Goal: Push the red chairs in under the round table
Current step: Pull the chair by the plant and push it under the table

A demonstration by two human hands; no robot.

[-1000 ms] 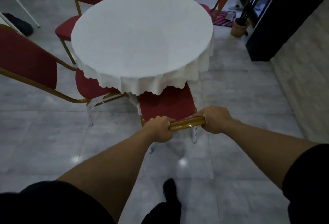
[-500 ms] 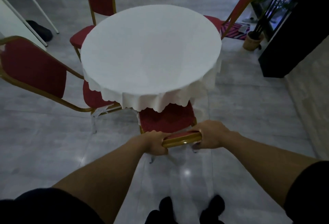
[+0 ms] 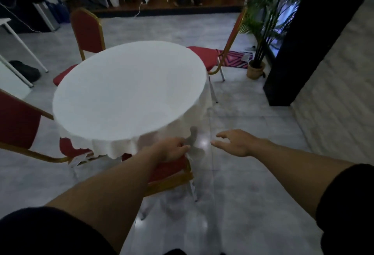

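Four red chairs ring the round table [image 3: 129,92] on a grey tiled floor [image 3: 253,133], and the nearest chair [image 3: 172,170] sits with its seat largely beneath the white tablecloth [image 3: 113,149], its gold backrest rail just clear of the hem. A person's left hand [image 3: 168,150] is above that backrest, fingers curled near the cloth's edge; whether it grips the rail, the fabric or nothing cannot be told. The right hand [image 3: 232,143] hangs open in the air to the right of the table, fingers spread, touching nothing.

Three chairs appear to need pushing: the left chair [image 3: 18,125], angled with its back well out from the table; the far-left chair [image 3: 87,32], seat partly under; and the far-right chair [image 3: 204,56], its seat just beside the tabletop edge.

The drooping cloth is the likely hazard: a hand or backrest snagging the hem could drag the covering sideways off the top. A hard shove could also knock a chair frame against the table's hidden legs and jolt it.

Open floor lies along the near and right sides, giving a free walk toward the far-right chair. Beyond that chair the room tightens, with a potted palm [image 3: 257,66], a patterned mat [image 3: 234,58] and a dark pillar [image 3: 303,52] near its back. On the left, white table legs [image 3: 22,52] crowd the passage behind the left chair.
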